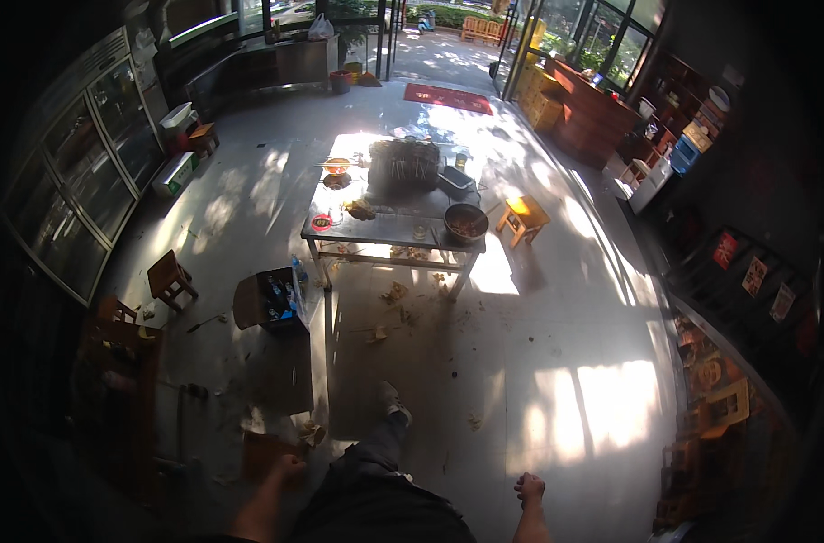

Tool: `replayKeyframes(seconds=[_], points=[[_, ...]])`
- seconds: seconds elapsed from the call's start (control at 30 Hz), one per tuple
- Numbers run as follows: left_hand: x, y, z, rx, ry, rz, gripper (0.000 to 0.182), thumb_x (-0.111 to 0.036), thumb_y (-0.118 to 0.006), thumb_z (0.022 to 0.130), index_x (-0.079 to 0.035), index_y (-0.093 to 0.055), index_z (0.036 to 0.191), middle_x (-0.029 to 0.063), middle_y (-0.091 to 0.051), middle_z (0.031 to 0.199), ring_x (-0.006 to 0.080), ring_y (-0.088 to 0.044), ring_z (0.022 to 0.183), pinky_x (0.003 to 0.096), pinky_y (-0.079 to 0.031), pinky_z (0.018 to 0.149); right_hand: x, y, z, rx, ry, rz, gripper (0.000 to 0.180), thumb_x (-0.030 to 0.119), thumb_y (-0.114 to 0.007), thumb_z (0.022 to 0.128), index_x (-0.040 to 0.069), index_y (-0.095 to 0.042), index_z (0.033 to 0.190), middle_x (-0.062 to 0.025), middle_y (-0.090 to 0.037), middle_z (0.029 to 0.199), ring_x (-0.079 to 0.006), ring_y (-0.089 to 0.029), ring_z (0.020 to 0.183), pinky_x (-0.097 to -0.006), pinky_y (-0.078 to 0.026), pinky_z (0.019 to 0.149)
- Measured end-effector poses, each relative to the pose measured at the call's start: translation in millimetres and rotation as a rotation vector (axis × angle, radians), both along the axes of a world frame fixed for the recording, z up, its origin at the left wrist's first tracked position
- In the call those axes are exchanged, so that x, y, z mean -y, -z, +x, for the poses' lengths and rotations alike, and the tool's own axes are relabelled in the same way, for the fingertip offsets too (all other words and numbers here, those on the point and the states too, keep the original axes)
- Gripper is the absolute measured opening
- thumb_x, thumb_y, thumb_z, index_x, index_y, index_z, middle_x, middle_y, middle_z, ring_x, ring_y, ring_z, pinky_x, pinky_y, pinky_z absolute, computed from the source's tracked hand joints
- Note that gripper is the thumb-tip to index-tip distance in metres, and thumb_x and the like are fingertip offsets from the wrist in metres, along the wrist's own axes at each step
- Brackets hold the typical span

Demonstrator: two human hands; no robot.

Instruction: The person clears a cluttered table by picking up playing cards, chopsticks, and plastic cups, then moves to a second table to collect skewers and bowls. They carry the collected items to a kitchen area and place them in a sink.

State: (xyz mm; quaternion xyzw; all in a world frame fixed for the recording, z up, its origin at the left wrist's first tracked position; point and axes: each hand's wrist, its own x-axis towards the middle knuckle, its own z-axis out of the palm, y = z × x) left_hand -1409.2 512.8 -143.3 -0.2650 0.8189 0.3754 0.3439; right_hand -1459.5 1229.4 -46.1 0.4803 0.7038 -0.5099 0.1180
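Observation:
My left hand (pixel 291 467) hangs low with its fingers curled in, in front of a brown wooden stool (pixel 259 455) in the view; nothing shows in it. On the other side, over bare floor, my right hand (pixel 531 487) is loosely closed and holds nothing that I can see. One shoe (pixel 390 400) is forward on the tiled floor. Ahead stands a metal table (pixel 385 227). A dark pan (pixel 466 222) of food, a rectangular tray (pixel 456 178), an orange bowl (pixel 337 165) and a large block of what look like bundled skewers (pixel 404 166) are on it.
Crumpled scraps (pixel 394 293) litter the floor before the table. An open box of bottles (pixel 276 295) stands left of them. Wooden stools stand left (pixel 171 279) and right (pixel 522 218). Stacked wooden chairs (pixel 721 410) line the right side. A red mat (pixel 448 99) lies by the doorway.

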Motion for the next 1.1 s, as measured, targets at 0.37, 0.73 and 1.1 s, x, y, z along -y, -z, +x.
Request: replayKeyframes(seconds=[0.37,0.73,1.1], points=[[-79,-51,-326,-0.242,-0.347,0.300,0.036,-0.035,-0.069,0.086,0.000,-0.071,0.095,0.0133,-0.071,0.087,0.0208,-0.067,0.082,0.0370,-0.053,0.075,72,-14,-356,-0.187,-0.468,-0.044,0.027,0.025,-0.058,0.094,0.000,-0.064,0.103,-0.0114,-0.069,0.086,-0.0191,-0.068,0.065,-0.0297,-0.047,0.049],[-69,-135,-601,-0.263,-0.277,0.149,0.022,-0.020,-0.067,0.089,0.000,-0.069,0.097,0.0079,-0.071,0.085,0.0143,-0.066,0.077,0.0305,-0.053,0.072,79,116,-613,-0.125,-0.284,0.203,0.023,0.020,-0.060,0.093,-0.003,-0.065,0.093,-0.0096,-0.066,0.075,-0.0170,-0.064,0.063,-0.0306,-0.054,0.057],[-52,-151,-634,0.040,-0.310,0.120,0.018,-0.014,-0.066,0.090,0.001,-0.067,0.101,0.0035,-0.068,0.088,0.0112,-0.063,0.081,0.0272,-0.051,0.075,110,85,-989,-0.302,-0.236,0.090,0.078,0.045,-0.074,0.084,-0.009,-0.049,0.135,-0.0211,-0.059,0.122,-0.0261,-0.053,0.117,-0.0361,-0.042,0.101]])
